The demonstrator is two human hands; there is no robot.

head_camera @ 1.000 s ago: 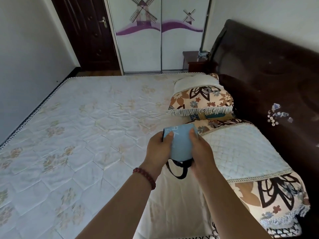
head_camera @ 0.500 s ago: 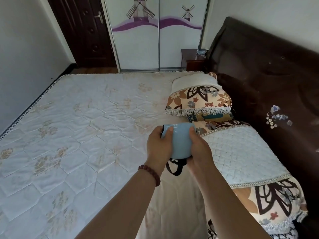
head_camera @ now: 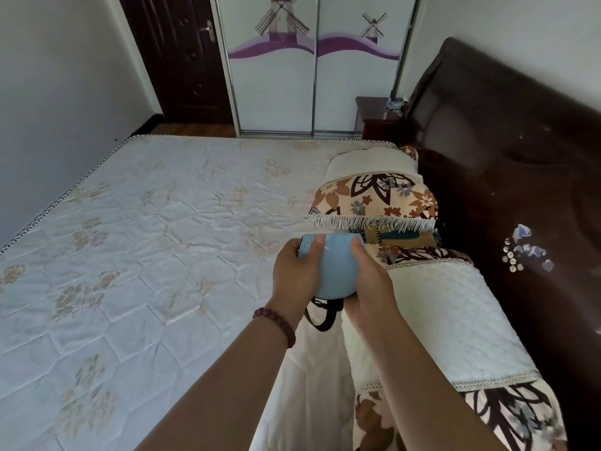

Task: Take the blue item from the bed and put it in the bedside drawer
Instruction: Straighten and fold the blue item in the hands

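Both hands are gripping the blue item [head_camera: 335, 268] up off the bed [head_camera: 162, 239]: left hand [head_camera: 294, 276] wrapping its left side, right hand [head_camera: 369, 288] closing on the right. A black strap [head_camera: 320, 315] is dangling right below the grip, pillows [head_camera: 374, 193] sitting just beyond it.

Plain pale walls [head_camera: 58, 76] enclose the room; a dark wooden door [head_camera: 182, 56] stands beside a sliding wardrobe [head_camera: 312, 66] painted with windmills. A dark padded headboard [head_camera: 507, 177] rises at right — a reddish nightstand [head_camera: 374, 118] beyond it, daylight soft throughout.
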